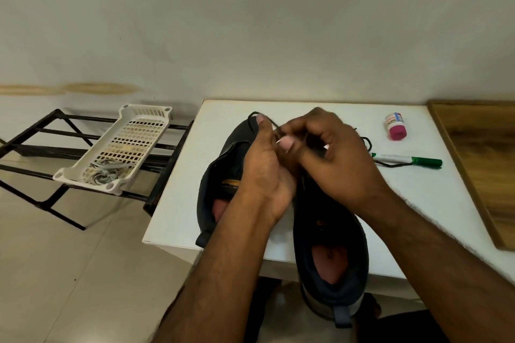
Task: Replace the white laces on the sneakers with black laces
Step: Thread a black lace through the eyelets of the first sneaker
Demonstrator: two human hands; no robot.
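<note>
Two dark sneakers lie on the white table [178,203]. The left sneaker [220,175] lies flat; the right sneaker [331,245] hangs over the table's near edge, its heel toward me. My left hand [267,172] and my right hand [331,153] meet above the right sneaker's front, and both pinch a black lace [252,117]. The lace loops up over my left thumb and trails right past the marker. The eyelets are hidden by my hands. White laces [104,172] lie in a white basket [139,120] to the left.
The basket rests on a black metal rack [41,147] left of the table. A green marker [412,160] and a small pink-capped bottle [395,127] lie on the table's right part. A wooden surface [482,164] borders the right side. A wall stands behind.
</note>
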